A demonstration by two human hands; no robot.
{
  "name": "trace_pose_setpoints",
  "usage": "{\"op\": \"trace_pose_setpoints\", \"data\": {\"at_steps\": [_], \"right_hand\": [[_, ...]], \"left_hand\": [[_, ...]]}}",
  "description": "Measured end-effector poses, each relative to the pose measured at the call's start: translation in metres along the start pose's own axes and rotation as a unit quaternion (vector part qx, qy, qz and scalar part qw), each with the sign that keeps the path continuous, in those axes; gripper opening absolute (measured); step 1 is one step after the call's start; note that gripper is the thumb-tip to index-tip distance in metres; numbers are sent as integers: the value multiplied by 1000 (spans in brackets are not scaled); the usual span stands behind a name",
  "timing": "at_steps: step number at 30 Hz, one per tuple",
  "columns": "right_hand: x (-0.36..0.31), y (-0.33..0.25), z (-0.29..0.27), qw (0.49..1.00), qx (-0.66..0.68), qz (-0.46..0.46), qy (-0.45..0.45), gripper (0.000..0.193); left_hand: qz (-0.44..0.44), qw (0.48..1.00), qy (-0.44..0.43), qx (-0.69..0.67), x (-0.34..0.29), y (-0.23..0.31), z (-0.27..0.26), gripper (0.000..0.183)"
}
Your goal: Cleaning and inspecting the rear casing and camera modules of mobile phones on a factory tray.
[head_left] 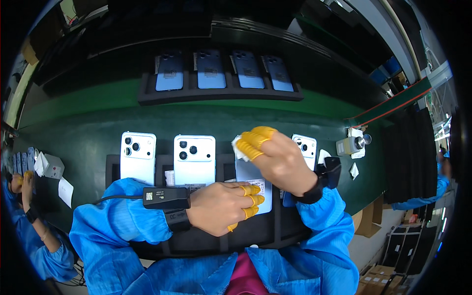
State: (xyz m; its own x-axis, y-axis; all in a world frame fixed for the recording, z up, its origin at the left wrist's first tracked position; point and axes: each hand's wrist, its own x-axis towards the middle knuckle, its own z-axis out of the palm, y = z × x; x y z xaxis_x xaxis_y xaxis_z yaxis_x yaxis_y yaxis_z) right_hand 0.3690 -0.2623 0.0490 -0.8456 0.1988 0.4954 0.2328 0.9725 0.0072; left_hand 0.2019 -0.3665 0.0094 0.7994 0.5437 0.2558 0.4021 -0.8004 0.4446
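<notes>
My right hand (282,160), its fingertips in yellow finger cots, is closed on a crumpled white wipe (240,150) at the top end of a blue smartphone (247,171). The hand hides that phone's camera area. My left hand (216,207), also in yellow cots, rests with fingers laid out over the lower part of the same phone, next to its printed label (254,188). To the left, back side up, lie a second smartphone (194,169) and a third smartphone (138,167). Another smartphone (306,146) lies partly under my right wrist.
A black foam tray (206,243) holds the near phones. Farther off, another black tray (221,95) carries several blue phones. At right stand a bottle with a metal top (350,145) and a loose wipe (354,171). A co-worker's arm (42,228) appears at left, near a white box (54,167).
</notes>
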Motion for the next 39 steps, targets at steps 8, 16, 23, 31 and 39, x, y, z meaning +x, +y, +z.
{"op": "trace_pose_setpoints", "data": {"at_steps": [8, 16, 23, 31, 39], "right_hand": [[1, -9, -7, 996, -8, 20, -85, 7], [-7, -11, -27, 983, -10, 90, -157, 4], [-1, -6, -17, 995, -17, 83, -49, 8], [6, -3, 10, 999, 6, -24, -20, 10], [-6, -9, -26, 971, 158, 30, -174, 9]], "left_hand": [[3, 1000, 19, -1, -3, -1, 3, 45], [11, 999, 39, 11, -4, -1, 1, 44], [-11, 1000, -17, -3, -1, 1, -1, 43], [-3, 1000, 10, 12, -8, -2, 2, 42], [-26, 1000, -2, -15, -4, 1, 0, 40]]}}
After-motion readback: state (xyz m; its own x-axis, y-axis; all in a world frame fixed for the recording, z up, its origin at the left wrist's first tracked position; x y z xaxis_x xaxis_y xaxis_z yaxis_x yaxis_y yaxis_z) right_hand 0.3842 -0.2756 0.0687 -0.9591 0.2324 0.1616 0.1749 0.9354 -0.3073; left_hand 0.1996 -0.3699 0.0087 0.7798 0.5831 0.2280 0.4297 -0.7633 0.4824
